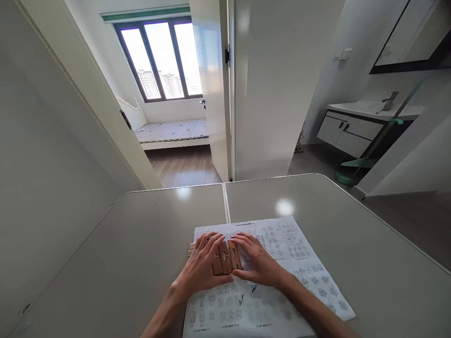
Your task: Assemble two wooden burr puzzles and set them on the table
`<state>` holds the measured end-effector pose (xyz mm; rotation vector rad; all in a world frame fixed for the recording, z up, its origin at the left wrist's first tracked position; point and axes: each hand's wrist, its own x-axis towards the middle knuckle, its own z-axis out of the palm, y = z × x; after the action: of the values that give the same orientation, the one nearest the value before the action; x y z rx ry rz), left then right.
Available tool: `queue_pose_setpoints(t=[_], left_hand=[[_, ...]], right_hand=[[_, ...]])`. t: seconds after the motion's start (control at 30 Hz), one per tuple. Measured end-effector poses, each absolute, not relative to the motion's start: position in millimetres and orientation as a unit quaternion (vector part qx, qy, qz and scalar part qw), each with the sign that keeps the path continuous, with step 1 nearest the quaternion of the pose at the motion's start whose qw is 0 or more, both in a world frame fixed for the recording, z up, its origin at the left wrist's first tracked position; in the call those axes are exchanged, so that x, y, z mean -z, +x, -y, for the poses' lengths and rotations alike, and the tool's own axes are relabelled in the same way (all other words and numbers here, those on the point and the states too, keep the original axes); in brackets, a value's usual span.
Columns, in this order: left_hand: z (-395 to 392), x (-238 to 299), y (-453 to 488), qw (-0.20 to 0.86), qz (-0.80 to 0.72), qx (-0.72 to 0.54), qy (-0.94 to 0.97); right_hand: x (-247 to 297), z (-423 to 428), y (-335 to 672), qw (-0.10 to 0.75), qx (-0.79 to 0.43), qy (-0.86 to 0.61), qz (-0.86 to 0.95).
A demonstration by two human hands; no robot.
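1. Both hands were in play, low over the table (pixel 116 263), with a row of flat wooden puzzle pieces (pixel 225 258) caught between them.
2. By the left hand (pixel 200 264), the left part of the row was grasped: the pieces were covered by bent fingers, and the thumb was laid along their near ends.
3. By the right hand (pixel 260 260), the slotted end piece (pixel 235 255) was pinched, its far end met by the fingertips, its near corner by the thumb. A small dark mark was shown there.
4. Between that piece and its notched neighbour, a narrow gap was seen at the far end.
5. Out past the left hand's outer side, pale wooden ends (pixel 191 249) were left poking out; the rest was hidden.
6. Beneath both hands, a creased instruction sheet (pixel 306 249) was spread, filled with printed figures and spilling well beyond the right forearm.
7. Straight ahead of the hands, the tabletop was split by a white seam (pixel 226 204).
8. Far beyond the left hand, a bed (pixel 172 130) was framed by a doorway; far off to the right hand's side, a washbasin cabinet (pixel 352 129) was seen.
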<state>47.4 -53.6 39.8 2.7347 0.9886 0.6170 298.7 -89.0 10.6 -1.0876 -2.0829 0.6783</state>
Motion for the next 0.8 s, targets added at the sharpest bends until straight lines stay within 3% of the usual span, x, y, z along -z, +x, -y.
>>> queue_pose_setpoints(t=[0.4, 0.8], left_hand=[[41, -48, 25, 0.054, -0.327, -0.178, 0.926], [55, -52, 38, 0.149, -0.343, -0.228, 0.899]], right_hand=[[-5, 88, 298, 0.35, -0.226, -0.418, 0.807], [-8, 90, 297, 0.419, -0.253, -0.421, 0.764]])
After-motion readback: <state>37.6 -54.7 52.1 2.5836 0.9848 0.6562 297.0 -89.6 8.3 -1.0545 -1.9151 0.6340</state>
